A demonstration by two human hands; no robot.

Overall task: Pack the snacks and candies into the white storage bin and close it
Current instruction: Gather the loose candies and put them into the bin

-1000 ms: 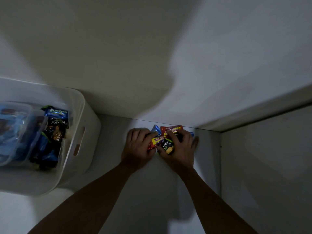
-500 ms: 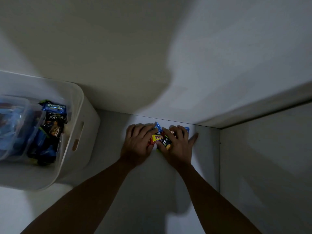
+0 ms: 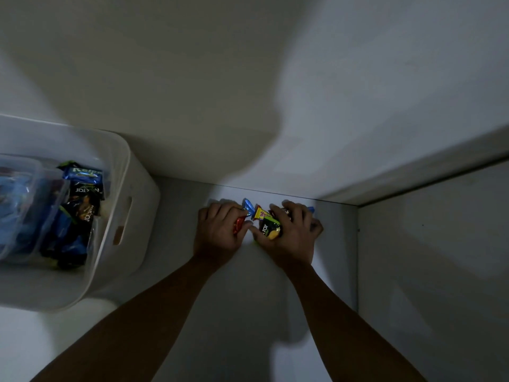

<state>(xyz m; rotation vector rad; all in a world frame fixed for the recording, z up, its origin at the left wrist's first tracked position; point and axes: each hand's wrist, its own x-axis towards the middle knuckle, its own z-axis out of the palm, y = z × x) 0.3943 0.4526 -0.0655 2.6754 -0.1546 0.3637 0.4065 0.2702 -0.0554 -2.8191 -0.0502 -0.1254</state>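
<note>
Here, white storage bin open on top, snack packs and a clear tub inside it, well apart on the white shelf some candies, left hand and right hand fingers curled round them.

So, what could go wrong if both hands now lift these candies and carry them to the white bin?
1. The left hand and right hand grip several loose candies between them, so one may slip out during the lift.
2. The white storage bin stands apart to the left and already holds snack packets. A careless drop may miss it or pile too high.
</note>
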